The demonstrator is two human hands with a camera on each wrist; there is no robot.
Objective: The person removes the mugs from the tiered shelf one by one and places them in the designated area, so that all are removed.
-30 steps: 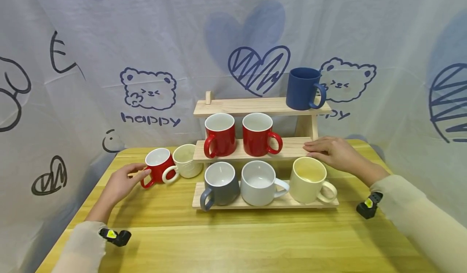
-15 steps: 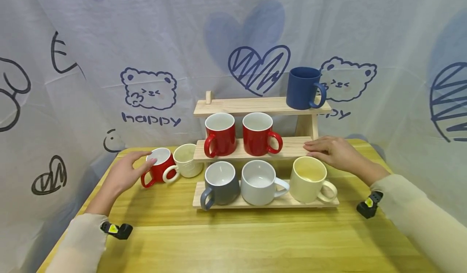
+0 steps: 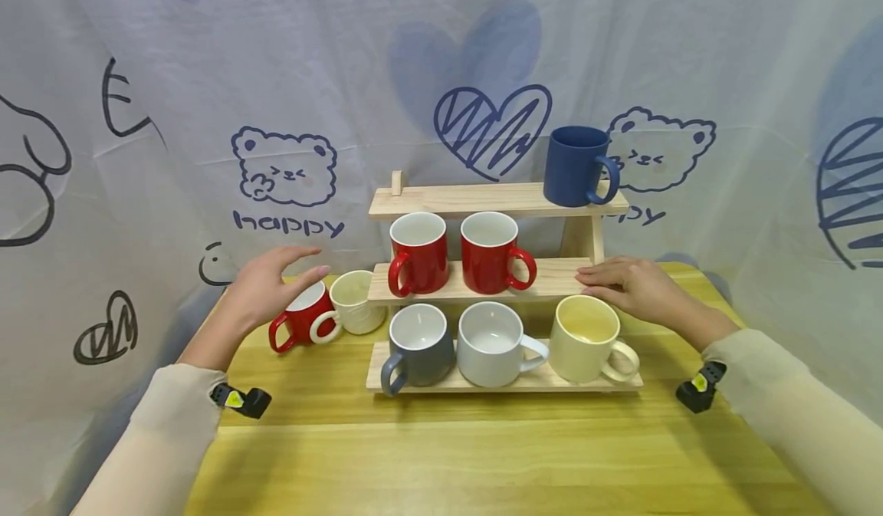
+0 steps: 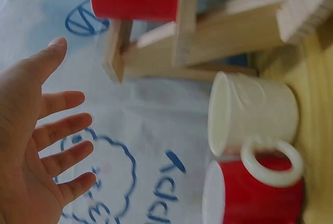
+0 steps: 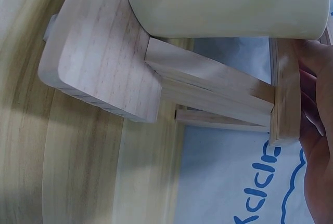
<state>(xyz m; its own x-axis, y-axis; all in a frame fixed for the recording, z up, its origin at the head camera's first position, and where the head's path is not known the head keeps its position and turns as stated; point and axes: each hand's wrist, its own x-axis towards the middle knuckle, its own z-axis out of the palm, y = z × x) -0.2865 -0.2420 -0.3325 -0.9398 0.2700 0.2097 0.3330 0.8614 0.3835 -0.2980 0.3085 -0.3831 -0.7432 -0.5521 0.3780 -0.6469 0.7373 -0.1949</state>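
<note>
In the head view my left hand (image 3: 265, 290) hovers over a red mug (image 3: 303, 320) standing on the table, thumb and fingers spread with nothing between them; it hides part of the rim. A cream mug (image 3: 355, 301) stands beside that mug. My right hand (image 3: 631, 290) rests on the right end of the middle shelf (image 3: 555, 277) of a wooden three-tier rack, fingers fairly straight. The right wrist view shows this hand (image 5: 317, 109) against the upper face of the shelf end (image 5: 286, 94). Below it stands a pale yellow mug (image 3: 585, 338).
Two red mugs, left (image 3: 418, 254) and right (image 3: 489, 252), stand on the middle shelf. A blue mug (image 3: 572, 167) is at the top shelf's right end. The bottom shelf also bears a grey mug (image 3: 421, 355) and a white mug (image 3: 488, 351). A printed curtain (image 3: 386, 64) hangs behind.
My left hand has risen from beside the red mug on the table and moved right and away from me, over it. The right hand stays on the shelf.
</note>
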